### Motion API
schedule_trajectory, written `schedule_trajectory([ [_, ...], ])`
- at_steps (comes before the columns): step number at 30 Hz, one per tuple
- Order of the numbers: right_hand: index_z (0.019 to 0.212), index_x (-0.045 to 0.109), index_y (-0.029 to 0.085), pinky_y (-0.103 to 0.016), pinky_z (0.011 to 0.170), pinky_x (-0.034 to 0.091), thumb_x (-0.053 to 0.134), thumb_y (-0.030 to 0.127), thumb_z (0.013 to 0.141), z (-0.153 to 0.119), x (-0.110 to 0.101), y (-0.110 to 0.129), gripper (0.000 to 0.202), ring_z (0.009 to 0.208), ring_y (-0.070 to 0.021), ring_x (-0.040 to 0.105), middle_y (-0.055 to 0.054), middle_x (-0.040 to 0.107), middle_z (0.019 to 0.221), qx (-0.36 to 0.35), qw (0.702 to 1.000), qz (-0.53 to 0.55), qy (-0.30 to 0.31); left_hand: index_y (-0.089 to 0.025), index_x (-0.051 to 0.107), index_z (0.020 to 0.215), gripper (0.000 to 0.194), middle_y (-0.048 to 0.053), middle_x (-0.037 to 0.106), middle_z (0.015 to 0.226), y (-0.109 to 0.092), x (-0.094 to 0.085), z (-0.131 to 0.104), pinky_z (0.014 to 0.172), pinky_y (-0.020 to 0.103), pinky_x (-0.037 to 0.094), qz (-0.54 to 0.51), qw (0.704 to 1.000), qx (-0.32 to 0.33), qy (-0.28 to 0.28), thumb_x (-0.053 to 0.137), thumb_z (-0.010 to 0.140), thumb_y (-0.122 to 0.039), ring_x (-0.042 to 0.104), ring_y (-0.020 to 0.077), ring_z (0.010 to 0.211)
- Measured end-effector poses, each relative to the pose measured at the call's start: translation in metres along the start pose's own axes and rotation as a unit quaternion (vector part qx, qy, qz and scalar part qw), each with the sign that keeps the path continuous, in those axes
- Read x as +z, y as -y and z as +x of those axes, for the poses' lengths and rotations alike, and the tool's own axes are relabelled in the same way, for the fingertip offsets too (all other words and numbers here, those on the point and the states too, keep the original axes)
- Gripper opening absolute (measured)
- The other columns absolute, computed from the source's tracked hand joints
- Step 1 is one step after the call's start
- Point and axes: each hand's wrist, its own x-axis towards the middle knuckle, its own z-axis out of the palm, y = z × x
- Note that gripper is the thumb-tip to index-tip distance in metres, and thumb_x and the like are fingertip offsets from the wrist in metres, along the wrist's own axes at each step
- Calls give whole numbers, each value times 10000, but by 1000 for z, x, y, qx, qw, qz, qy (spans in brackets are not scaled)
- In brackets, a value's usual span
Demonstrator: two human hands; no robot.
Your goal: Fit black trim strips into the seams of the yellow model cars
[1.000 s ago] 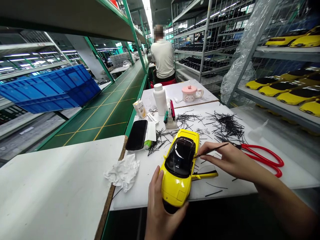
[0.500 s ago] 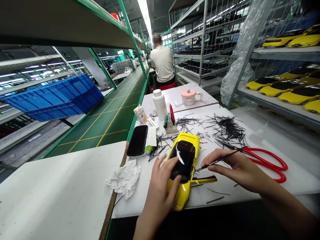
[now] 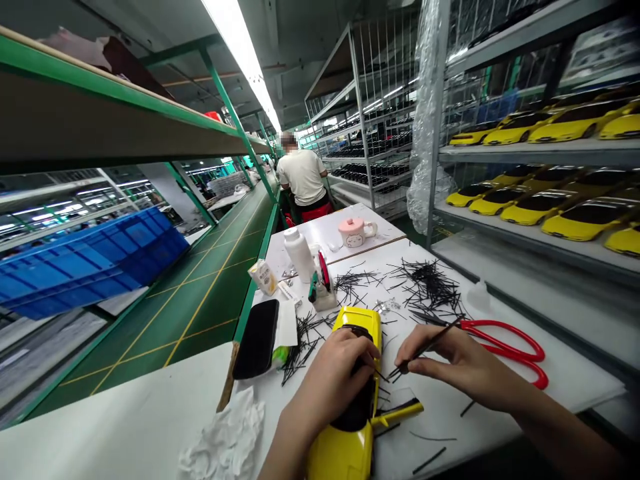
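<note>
A yellow model car (image 3: 345,447) with a black roof lies on the white work table, its right-hand door (image 3: 399,415) swung out. My left hand (image 3: 345,367) rests over the roof, fingers curled together; a thin black strip (image 3: 381,375) pokes out from the fingertips. Beside the open door, my right hand (image 3: 445,360) pinches dark tweezers (image 3: 425,348), their tips close to that strip. Whether the tips touch it I cannot tell. Red-handled scissors (image 3: 520,347) lie just beyond my right hand. A pile of black strips (image 3: 431,283) is spread behind them.
Past the car stand a tool holder (image 3: 325,299), a white bottle (image 3: 299,255) and a pink-lidded mug (image 3: 353,232). A phone (image 3: 257,339) and crumpled tissue (image 3: 225,437) lie left. A green conveyor (image 3: 200,280) runs alongside; racks of yellow cars (image 3: 540,208) stand right. A person sits ahead.
My left hand has moved from lying spread on the car to curled fingers near the door side. The tweezers have come closer to it. The camera view has shifted.
</note>
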Motion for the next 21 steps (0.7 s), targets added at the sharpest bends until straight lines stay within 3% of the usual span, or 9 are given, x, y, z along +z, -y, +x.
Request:
schedule_trajectory([
  [3, 912, 602, 190, -278, 725, 524, 560, 472, 937, 2, -20, -1, 286, 783, -167, 645, -35, 647, 853, 11, 999, -14, -39, -196, 630, 890, 193, 15, 664, 935, 3, 5, -1, 838, 275, 466, -33, 999, -18, -23, 602, 817, -19, 604, 171, 945],
  [5, 861, 552, 193, -276, 659, 486, 425, 499, 981, 3, -32, -4, 354, 723, -169, 617, -34, 627, 811, 61, 981, -175, -48, -190, 616, 887, 185, 17, 671, 959, 5, 8, -1, 848, 276, 462, -56, 997, -27, -35, 594, 821, -19, 608, 166, 942],
  [7, 781, 526, 191, -285, 641, 433, 366, 463, 996, 3, -39, -12, 381, 730, -190, 607, -45, 633, 788, 124, 922, -365, -21, -189, 611, 888, 184, 20, 678, 985, 7, 11, -1, 877, 293, 453, -76, 996, -34, -43, 591, 818, -20, 607, 175, 967],
  [9, 726, 523, 187, -291, 619, 379, 408, 410, 974, 2, -40, -22, 353, 731, -218, 608, -57, 647, 766, 162, 871, -464, 12, -194, 615, 919, 204, 19, 684, 977, 6, 12, -1, 901, 313, 444, -93, 994, -38, -49, 594, 812, -21, 605, 189, 989],
  [14, 788, 587, 184, -280, 587, 323, 478, 364, 946, 15, -41, -32, 264, 727, -243, 617, -78, 672, 790, 160, 839, -520, 34, -209, 632, 984, 227, 22, 693, 952, 5, 12, -3, 927, 350, 430, -124, 989, -42, -64, 598, 822, -53, 606, 212, 994],
  [18, 921, 625, 179, -289, 678, 388, 437, 209, 965, 52, -48, -25, 195, 847, -214, 616, -84, 674, 936, 95, 826, -553, 61, -215, 630, 1002, 223, 21, 696, 937, 6, 14, -3, 940, 368, 420, -153, 984, -41, -77, 599, 825, -82, 609, 224, 993],
  [21, 980, 637, 170, -301, 770, 463, 511, 229, 968, 80, -47, -28, 139, 865, -161, 605, -44, 654, 971, 61, 824, -552, 112, -220, 626, 1029, 236, 9, 692, 898, 8, 15, -1, 930, 368, 420, -182, 978, -46, -86, 604, 825, -102, 615, 222, 967],
])
